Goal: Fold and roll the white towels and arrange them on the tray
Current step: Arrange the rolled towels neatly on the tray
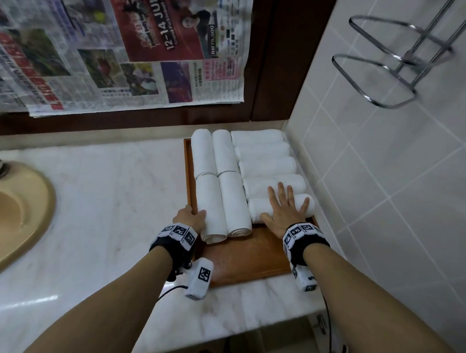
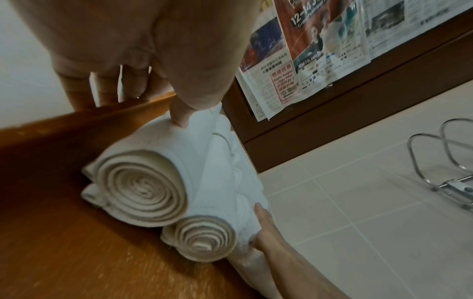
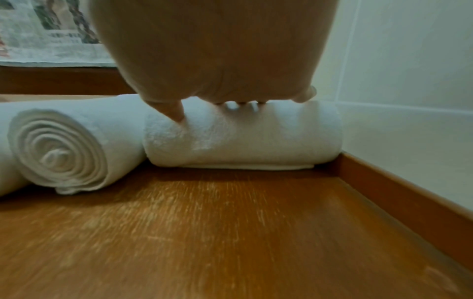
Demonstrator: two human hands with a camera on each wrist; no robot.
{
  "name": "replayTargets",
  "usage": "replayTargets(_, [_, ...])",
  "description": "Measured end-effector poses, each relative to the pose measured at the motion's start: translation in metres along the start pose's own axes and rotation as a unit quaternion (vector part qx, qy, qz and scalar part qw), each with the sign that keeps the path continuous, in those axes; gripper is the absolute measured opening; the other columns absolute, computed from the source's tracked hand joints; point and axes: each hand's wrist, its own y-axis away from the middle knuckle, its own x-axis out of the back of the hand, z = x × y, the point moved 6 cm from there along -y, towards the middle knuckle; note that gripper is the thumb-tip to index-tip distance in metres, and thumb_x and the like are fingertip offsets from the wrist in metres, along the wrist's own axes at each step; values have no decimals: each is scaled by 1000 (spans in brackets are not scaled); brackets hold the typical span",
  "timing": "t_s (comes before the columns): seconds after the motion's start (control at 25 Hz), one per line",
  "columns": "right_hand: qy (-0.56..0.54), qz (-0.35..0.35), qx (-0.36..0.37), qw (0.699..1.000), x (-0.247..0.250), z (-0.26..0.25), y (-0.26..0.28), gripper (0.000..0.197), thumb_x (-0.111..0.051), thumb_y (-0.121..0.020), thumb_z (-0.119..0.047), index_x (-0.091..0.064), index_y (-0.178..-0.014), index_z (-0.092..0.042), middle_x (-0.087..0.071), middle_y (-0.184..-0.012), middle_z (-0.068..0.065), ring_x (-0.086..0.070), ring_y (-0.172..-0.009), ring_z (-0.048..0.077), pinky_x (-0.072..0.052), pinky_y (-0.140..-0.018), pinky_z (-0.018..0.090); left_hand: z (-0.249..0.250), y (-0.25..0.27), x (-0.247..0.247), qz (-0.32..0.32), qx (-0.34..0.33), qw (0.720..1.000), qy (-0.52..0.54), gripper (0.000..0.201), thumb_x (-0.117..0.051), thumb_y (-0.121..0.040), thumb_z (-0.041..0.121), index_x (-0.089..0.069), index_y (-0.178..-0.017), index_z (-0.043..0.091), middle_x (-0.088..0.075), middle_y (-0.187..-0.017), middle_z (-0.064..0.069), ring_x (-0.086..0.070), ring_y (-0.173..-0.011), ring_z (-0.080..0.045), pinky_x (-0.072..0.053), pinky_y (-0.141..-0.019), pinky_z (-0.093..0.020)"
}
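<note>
A wooden tray in the counter's right corner carries several rolled white towels. Lengthwise rolls fill its left side and crosswise rolls its right. My left hand straddles the tray's left rim, fingers down outside it and thumb on the front left roll. Beside that roll lies a second one. My right hand lies flat, fingers spread, on the nearest crosswise roll. The tray's front part is bare.
The white marble counter holds a beige sink at the left. Newspaper covers the wood-framed panel behind. A tiled wall stands close along the tray's right side, with a chrome wire rack above.
</note>
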Motion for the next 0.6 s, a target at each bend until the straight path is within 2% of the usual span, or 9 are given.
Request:
replayTargets(0.28, [-14,3,-25,1000,15,29,-27,72,-30,-96,-44,11,-153,-28,22,-159,1,18,-147,24,3,-112,67,36,-24,-26,-13,6,1000,2,52,-52,-99,32,-41,-143,6,-49,-142,-15,-48,-128,-33,-39,-101,-34])
replayTargets(0.52, [-12,6,-23,1000,18,34,-34,70,-30,-97,-40,9,-153,-28,21,-160,2,16,-147,25,-1,-113,65,40,-34,-30,-16,5,1000,-26,44,-53,-96,32,-51,-132,6,-57,-131,-14,-54,-116,-33,-43,-93,-33])
replayTargets(0.6, [-3,-3,-29,1000,20,33,-32,68,-30,-98,-38,7,-154,-27,19,-160,3,15,-147,25,-1,-114,64,39,-36,-29,-34,6,999,-24,46,-52,-97,31,-49,-135,5,-56,-132,-13,-54,-118,-32,-41,-89,-29])
